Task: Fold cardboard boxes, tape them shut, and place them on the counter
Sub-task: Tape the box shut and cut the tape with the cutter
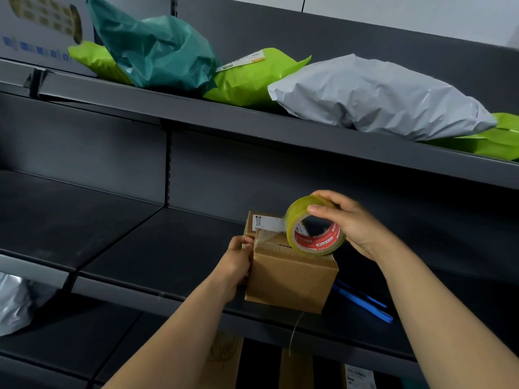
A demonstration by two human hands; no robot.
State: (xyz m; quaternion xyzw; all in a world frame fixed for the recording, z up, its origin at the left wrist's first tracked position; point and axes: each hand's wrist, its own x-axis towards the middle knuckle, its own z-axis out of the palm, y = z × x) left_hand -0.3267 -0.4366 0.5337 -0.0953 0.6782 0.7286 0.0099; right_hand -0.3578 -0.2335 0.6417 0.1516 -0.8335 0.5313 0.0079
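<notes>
This looks like a parcel storeroom or shipping area. Dark metal shelves [118, 248] carry packed mailer bags: a grey one [379, 96], green ones [252, 77] with a printed label [241, 61], and a teal one [157, 51].

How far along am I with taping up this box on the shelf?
Done: the cardboard box is folded, flaps closed, standing on the dark shelf. In hand: the left hand pins the tape end at the box's left edge; the right hand holds the tape roll on top, a clear strip stretched between. Left: run the strip across, cut it, place the box on the counter.
</notes>
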